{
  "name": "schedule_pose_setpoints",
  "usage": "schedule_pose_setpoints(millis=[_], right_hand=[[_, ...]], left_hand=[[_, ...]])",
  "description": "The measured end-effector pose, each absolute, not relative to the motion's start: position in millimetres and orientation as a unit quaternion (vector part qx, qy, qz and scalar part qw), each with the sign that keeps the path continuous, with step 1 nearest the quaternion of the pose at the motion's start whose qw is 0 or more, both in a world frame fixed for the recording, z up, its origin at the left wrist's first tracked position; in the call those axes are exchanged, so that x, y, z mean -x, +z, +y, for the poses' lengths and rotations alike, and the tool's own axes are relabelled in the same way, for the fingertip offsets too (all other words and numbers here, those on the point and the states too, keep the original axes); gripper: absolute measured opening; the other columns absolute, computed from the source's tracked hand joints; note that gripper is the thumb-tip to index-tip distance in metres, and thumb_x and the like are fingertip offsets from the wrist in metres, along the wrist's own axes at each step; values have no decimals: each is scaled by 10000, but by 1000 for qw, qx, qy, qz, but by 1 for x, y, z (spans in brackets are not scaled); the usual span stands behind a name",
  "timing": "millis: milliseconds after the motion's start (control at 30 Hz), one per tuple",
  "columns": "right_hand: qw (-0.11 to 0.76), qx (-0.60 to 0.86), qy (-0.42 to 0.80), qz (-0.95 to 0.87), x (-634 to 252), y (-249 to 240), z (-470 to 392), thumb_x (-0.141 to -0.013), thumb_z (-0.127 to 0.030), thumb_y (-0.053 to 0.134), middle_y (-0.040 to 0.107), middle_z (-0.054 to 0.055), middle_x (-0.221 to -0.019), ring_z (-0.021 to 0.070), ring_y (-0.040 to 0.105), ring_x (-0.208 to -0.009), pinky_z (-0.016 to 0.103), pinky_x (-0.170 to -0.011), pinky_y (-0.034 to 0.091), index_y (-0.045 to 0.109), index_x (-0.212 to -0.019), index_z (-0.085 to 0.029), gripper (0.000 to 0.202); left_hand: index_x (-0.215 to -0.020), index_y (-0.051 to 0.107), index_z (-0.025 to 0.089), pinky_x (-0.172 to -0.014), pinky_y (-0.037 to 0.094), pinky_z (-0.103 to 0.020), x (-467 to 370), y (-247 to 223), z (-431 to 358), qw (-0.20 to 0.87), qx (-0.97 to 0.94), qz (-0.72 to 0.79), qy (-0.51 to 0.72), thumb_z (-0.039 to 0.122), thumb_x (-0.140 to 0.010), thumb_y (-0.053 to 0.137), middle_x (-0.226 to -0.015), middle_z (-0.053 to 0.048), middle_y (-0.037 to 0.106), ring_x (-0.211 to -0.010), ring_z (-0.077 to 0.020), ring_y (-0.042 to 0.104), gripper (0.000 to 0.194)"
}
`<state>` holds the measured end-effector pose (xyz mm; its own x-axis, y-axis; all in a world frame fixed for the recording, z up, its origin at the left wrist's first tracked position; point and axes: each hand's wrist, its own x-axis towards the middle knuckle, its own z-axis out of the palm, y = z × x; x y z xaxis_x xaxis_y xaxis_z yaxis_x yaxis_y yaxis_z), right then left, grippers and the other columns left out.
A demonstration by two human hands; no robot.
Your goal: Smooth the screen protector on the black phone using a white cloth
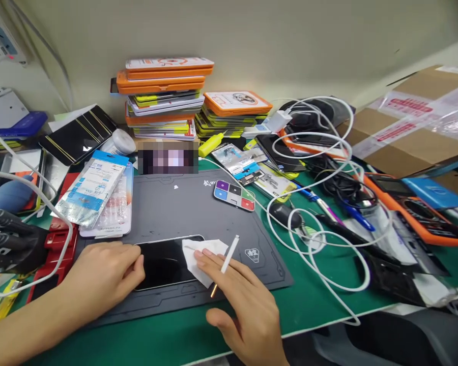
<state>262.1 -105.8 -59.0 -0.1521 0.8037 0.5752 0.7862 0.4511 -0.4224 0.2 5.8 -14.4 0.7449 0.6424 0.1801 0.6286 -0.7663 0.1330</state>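
A smartphone (162, 264) with a glossy black screen lies face up on the dark grey work mat (168, 203). At its left end, my left hand (103, 269) is closed, with curled fingers gripping the edge. My right hand (248, 305) presses a white wipe (198, 262) onto the right part of the screen, fingers stretched forward and thumb apart. Between those fingers sits a slim white cigarette-like stick (230, 254) with a golden end. The wipe and hand cover the phone's right end.
A phone with coloured tiles (234, 195) lies on the mat; behind stands a blurred-out screen (168, 157). Orange boxes (164, 81) are stacked by the wall. White cable (313, 274) loops across the right, near a multimeter (412, 208). Packets (95, 188) and a red holder (61, 244) lie left.
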Motion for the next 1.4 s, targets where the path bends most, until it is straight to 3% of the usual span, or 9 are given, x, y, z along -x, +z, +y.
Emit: schedule_pose_setpoints(millis=[233, 400, 600, 800, 1033, 1400], right_hand=[[398, 506, -23, -765, -262, -58, -109, -1130, -578, 445, 816, 146, -1218, 236, 734, -1282, 371, -1073, 558, 666, -1304, -118, 539], [380, 526, -13, -761, -263, -60, -107, -1117, -560, 496, 782, 143, -1313, 243, 681, -1360, 378, -1124, 531, 651, -1367, -122, 528], [334, 558, 20, -759, -261, -62, -103, -1098, -561, 545, 645, 127, -1546, 247, 562, -1495, 382, -1205, 482, 511, -1568, -127, 641], [374, 548, 8, -748, -259, -62, -105, -1080, -509, 610, 711, 126, -1454, 269, 650, -1394, 417, -1140, 543, 558, -1516, -166, 557], [410, 531, -32, -741, -261, -63, -109, -1079, -469, 629, 796, 107, -1257, 266, 737, -1239, 410, -1067, 573, 648, -1363, -193, 396], [365, 451, -30, -814, -264, -55, -110, -1113, -431, 582, 827, 98, -1148, 226, 769, -1120, 399, -1059, 568, 700, -1248, -153, 331]], left_hand=[[-647, 502, 231, -527, 273, -334, -1, -14, 6, 52, -926, 357, 108, 247, -1021, 477, -526, 42, 558, -452, -145, 543, 376], [-716, 478, 232, -537, 287, -312, -2, -10, 7, 67, -912, 382, 131, 255, -1068, 415, -562, 61, 554, -469, -134, 533, 359], [-1014, 583, 256, -602, 358, -301, -3, -4, 8, 136, -874, 459, 88, 371, -1075, 393, -752, 48, 708, -621, -189, 668, 230], [-1146, 601, 285, -739, 461, -341, -3, -3, 8, 142, -859, 485, 80, 399, -1091, 291, -1028, 7, 755, -831, -223, 726, 336], [-1299, 617, 293, -923, 549, -334, 4, -13, 11, 189, -872, 439, 108, 224, -1005, 350, -1208, 3, 783, -1059, -220, 765, 404], [-1262, 611, 272, -774, 554, -315, 1, -10, 9, 196, -868, 435, 138, 111, -904, 368, -1089, 33, 837, -936, -204, 812, 461]])
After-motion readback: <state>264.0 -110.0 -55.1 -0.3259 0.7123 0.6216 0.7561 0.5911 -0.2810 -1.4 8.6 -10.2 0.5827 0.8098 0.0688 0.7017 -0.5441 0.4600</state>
